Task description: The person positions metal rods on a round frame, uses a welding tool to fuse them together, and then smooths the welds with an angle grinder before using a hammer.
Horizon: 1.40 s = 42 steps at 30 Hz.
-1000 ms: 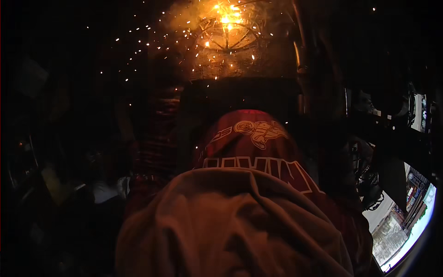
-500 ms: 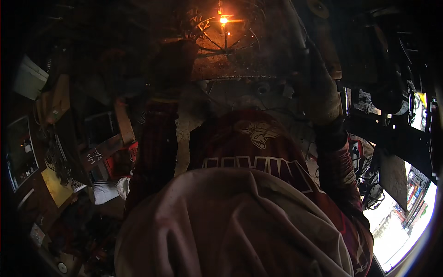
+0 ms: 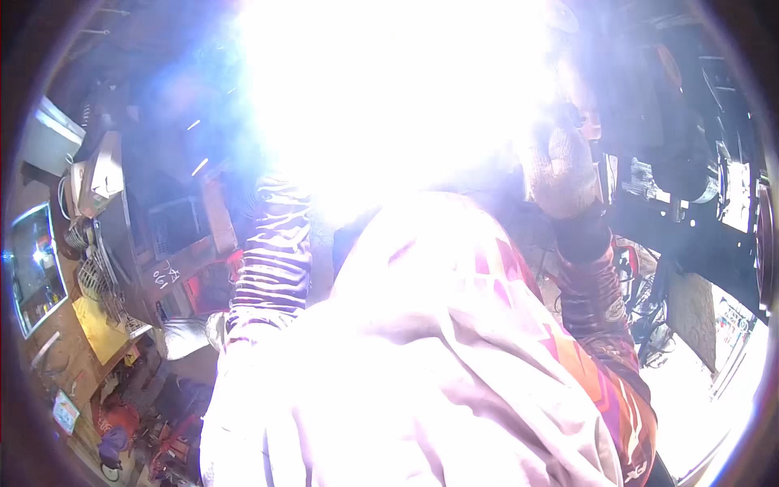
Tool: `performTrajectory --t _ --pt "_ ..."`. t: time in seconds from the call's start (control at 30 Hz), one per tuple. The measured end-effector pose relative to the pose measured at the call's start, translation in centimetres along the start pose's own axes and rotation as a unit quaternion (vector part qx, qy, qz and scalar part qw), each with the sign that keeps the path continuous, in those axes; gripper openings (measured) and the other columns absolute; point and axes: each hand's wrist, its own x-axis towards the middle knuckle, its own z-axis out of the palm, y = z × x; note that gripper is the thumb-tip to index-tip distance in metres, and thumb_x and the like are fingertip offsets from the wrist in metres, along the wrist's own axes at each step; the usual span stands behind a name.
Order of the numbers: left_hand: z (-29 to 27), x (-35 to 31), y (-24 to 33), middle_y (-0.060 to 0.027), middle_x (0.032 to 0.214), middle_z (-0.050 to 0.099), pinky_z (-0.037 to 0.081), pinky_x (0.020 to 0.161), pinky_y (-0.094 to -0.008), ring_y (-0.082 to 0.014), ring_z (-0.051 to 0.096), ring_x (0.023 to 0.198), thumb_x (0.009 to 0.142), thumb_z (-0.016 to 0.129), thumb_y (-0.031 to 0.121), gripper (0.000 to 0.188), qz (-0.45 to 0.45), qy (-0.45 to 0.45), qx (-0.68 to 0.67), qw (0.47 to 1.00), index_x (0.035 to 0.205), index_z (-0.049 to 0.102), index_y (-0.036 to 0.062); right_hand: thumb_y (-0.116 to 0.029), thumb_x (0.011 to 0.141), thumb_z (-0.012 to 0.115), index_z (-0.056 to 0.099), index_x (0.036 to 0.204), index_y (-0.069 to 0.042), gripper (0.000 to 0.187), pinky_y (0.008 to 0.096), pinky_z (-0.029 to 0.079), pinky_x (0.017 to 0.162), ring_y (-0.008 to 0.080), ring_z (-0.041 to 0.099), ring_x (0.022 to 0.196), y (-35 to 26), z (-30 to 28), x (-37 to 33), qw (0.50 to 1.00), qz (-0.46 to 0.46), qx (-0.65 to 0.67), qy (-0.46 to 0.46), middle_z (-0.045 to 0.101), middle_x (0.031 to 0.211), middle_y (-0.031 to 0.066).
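A blinding white glare (image 3: pixel 389 89), like a welding arc, fills the top middle and washes out whatever lies there. My left forearm (image 3: pixel 272 252), in a wrinkled dark sleeve, runs up into its lower left edge; the hand itself is lost in the light. At the glare's right side is my right hand (image 3: pixel 564 170) in a worn, pale work glove, its fingers curled closed. What it grips cannot be made out. Pale draped cloth (image 3: pixel 365 390) covers the lower middle, in front of my red and orange shirt (image 3: pixel 604 390).
To the left are a framed glass panel (image 3: pixel 39 268), a yellow sheet (image 3: pixel 101 325), a brown beam with chalk marks (image 3: pixel 178 268) and a white bag (image 3: pixel 185 337). A grey panel (image 3: pixel 690 316) and dark machinery (image 3: pixel 682 154) stand at the right. Two spark streaks fly left of the glare.
The small orange glow on thin curved metal rods has given way to a huge white glare that hides them. The surroundings are much brighter. Both arms keep nearly the same place.
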Motion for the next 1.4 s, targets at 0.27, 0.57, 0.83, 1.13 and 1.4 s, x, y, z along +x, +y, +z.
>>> performTrajectory --t 0.27,0.57,0.83,1.13,1.4 --pt "1.5 -0.2 -1.2 -0.0108 0.112 0.067 0.054 0.087 -0.0437 -0.0313 0.065 0.104 0.094 0.064 0.014 0.024 0.075 0.037 0.048 0.995 0.118 0.064 0.0099 -0.019 0.102 0.064 0.053 0.145 -0.004 0.047 0.039 0.059 0.087 0.0241 0.069 0.099 0.5 0.3 -0.3 0.985 0.139 0.099 -0.004 0.068 0.117 0.0154" --pt "2.2 -0.1 -1.7 -0.0116 0.111 0.066 0.053 0.087 -0.0431 -0.031 0.064 0.104 0.097 0.062 0.016 0.024 0.119 0.046 0.083 0.988 0.119 0.063 0.0092 -0.007 0.09 0.073 0.064 0.129 -0.004 0.04 0.0371 0.061 0.082 0.0298 0.068 0.108 1.7 -1.4 -1.4 0.936 0.225 0.24 0.123 0.059 0.133 0.0202" --pt "2.4 0.2 -2.5 -0.0121 0.109 0.066 0.053 0.087 -0.0423 -0.0303 0.064 0.103 0.098 0.061 0.017 0.023 0.157 0.031 0.114 0.98 0.12 0.063 0.0084 -0.005 0.098 0.065 0.068 0.119 -0.002 0.021 0.0292 0.058 0.075 0.0199 0.069 0.096 7.8 -10.3 -8.8 0.96 0.146 0.105 0.214 0.065 0.118 0.0147" --pt "1.8 -0.9 -1.5 -0.011 0.103 0.065 0.052 0.082 -0.039 -0.0264 0.064 0.096 0.1 0.061 0.019 0.023 0.014 -0.022 -0.008 1.0 0.118 0.064 0.006 -0.016 0.089 0.071 0.065 0.129 -0.008 0.041 0.0425 0.055 0.084 0.0297 0.068 0.101 11.2 -19.0 -17.4 0.89 0.206 -0.309 0.263 0.072 0.107 0.0096" --pt "3.5 -0.2 -4.3 -0.0101 0.097 0.065 0.051 0.078 -0.0361 -0.023 0.064 0.09 0.101 0.06 0.022 0.024 -0.033 -0.114 -0.019 0.993 0.117 0.065 0.0038 -0.032 0.11 0.051 0.066 0.117 -0.005 0.032 0.0278 0.057 0.073 0.015 0.067 0.087 18.5 -20.6 -19.2 0.745 0.18 0.262 0.586 0.071 0.102 0.0059"
